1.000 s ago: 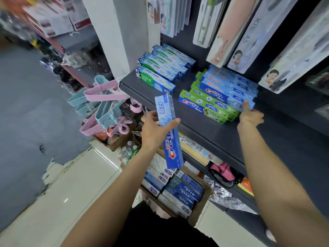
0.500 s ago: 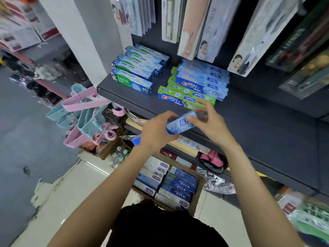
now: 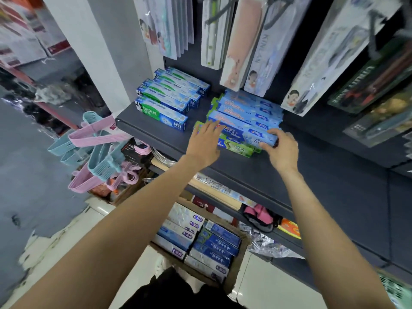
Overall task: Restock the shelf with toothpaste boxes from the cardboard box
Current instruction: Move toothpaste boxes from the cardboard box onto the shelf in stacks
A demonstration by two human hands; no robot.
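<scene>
Setting this long blue Crest toothpaste carton atop the front stack on the dark shelf: my right hand pinches its end, left hand flat, fingers spread on it. Crooked release probably topples it off.

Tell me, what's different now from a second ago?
The blue toothpaste box went from upright in the left hand, through both hands, onto the front stack on the shelf. The left hand let go and lies open on it; the right hand now grips its right end. The Darlie boxes and cardboard box stayed as they were.
</scene>
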